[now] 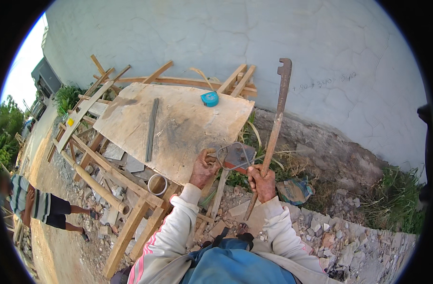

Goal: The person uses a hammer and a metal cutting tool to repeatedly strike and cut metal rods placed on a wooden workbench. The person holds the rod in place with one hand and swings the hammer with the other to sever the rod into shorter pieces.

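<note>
My right hand (262, 183) is wrapped round a long rusty rebar bending bar (276, 118), which stands tilted with its notched, hooked head up in front of the wall. My left hand (204, 168) has its fingers curled at the left side of a bent steel rod (219, 152), shaped into a rough loop with crossing ends. The fingertips seem to pinch the rod's edge. Behind the loop is a reddish-brown metal block (237, 154) at the near right corner of the worktop. A bundle of straight steel rods (152, 130) lies on the plywood board (188, 125).
A teal tape measure (209, 99) sits toward the board's far edge. Timber framing (126, 227) and a bamboo pole (96, 183) border the left side. Rubble (339, 241) covers the ground. A grey wall (178, 33) rises behind. Another person (41, 201) stands at far left.
</note>
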A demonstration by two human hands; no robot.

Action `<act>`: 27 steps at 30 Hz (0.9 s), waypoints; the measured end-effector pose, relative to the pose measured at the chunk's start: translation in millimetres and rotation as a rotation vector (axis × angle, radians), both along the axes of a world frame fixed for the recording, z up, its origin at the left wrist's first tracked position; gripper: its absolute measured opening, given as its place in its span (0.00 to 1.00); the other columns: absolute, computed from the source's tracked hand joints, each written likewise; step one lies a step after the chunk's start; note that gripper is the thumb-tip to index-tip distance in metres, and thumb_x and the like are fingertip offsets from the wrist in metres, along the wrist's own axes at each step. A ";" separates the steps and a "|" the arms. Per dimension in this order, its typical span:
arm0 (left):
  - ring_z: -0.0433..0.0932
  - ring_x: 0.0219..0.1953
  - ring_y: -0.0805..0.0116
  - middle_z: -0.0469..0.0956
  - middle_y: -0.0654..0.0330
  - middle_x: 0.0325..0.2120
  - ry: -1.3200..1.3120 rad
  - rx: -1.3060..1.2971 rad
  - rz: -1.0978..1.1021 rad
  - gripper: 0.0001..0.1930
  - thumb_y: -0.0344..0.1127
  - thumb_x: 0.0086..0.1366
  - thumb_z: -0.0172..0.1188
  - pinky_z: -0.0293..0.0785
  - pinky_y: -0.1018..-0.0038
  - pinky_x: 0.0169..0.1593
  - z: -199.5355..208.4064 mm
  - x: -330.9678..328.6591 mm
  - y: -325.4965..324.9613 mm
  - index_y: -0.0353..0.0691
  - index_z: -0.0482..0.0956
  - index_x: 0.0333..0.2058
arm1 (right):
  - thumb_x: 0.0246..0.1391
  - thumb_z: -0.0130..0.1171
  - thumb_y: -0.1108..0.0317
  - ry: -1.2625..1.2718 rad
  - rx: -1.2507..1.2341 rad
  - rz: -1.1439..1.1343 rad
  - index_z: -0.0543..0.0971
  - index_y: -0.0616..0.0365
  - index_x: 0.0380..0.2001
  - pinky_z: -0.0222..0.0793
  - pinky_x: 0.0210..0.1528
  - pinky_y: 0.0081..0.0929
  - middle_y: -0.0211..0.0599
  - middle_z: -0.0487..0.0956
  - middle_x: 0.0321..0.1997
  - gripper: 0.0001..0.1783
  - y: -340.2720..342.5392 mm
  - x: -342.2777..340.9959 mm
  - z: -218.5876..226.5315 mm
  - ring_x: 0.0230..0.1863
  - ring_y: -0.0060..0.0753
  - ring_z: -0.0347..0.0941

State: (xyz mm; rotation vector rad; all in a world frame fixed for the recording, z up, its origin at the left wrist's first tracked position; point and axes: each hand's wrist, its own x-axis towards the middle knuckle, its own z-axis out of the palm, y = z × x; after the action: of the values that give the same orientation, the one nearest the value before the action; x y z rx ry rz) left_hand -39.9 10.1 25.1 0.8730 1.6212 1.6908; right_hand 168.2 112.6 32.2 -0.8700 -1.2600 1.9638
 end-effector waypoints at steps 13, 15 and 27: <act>0.80 0.29 0.54 0.81 0.52 0.26 0.856 -0.435 0.250 0.10 0.41 0.64 0.61 0.75 0.61 0.35 0.9 21.0 12.3 0.41 0.79 0.36 | 0.60 0.65 0.65 -0.212 0.033 0.317 0.74 0.59 0.32 0.56 0.11 0.17 0.27 0.72 0.19 0.11 78.5 0.8 -8.0 0.12 0.15 0.61; 0.81 0.31 0.49 0.81 0.50 0.28 0.925 -0.436 0.286 0.10 0.41 0.63 0.60 0.75 0.57 0.37 0.6 25.8 13.7 0.41 0.79 0.36 | 0.60 0.65 0.65 -0.205 0.037 0.331 0.74 0.59 0.32 0.57 0.11 0.18 0.27 0.72 0.19 0.11 81.3 0.7 -7.8 0.12 0.15 0.61; 0.81 0.38 0.46 0.79 0.50 0.33 1.068 -0.450 0.409 0.10 0.38 0.62 0.59 0.78 0.54 0.42 0.6 43.0 21.1 0.41 0.80 0.39 | 0.60 0.64 0.67 -0.172 -0.008 0.368 0.74 0.58 0.31 0.55 0.11 0.19 0.28 0.72 0.18 0.10 88.6 -12.1 -17.6 0.12 0.16 0.61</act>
State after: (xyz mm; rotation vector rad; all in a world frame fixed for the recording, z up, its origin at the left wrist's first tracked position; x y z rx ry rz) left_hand 3.0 31.2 25.7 1.3730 2.8964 0.9732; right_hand 156.2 201.3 14.6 -0.8736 -1.6068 2.2139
